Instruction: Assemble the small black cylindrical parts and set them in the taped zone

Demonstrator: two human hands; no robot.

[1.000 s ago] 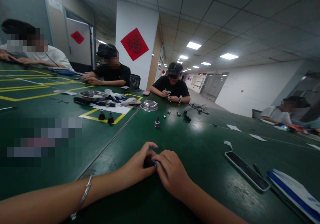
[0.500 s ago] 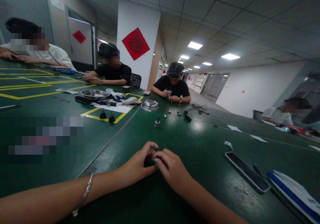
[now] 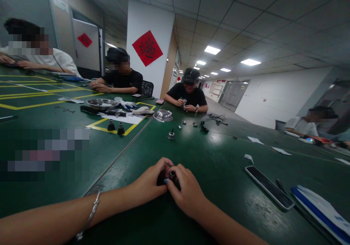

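My left hand (image 3: 153, 178) and my right hand (image 3: 188, 187) meet low over the table, fingers curled inward. Between them is a small dark part with a round metal-rimmed top (image 3: 172, 174); the fingers cover most of it. My right thumb and fingers close around its near side, and my left fingers curve around its far side. A speck of blue (image 3: 165, 181) shows by the right thumb tip; I cannot make out what it is. Further ahead stands a small silver part with a thin upright pin (image 3: 171, 134).
Two dark cone-shaped parts (image 3: 116, 127) stand inside yellow tape at left. Behind them lie gloves (image 3: 142, 111) and a metal bowl (image 3: 101, 103); another bowl (image 3: 163, 115) rests upside down. A phone (image 3: 269, 186) and a blue-white packet (image 3: 321, 212) lie at right. Several people sit around.
My hands have turned slightly around the dark part, so its round metal-rimmed top now shows between the fingers. The whole view has shifted a little to the right.
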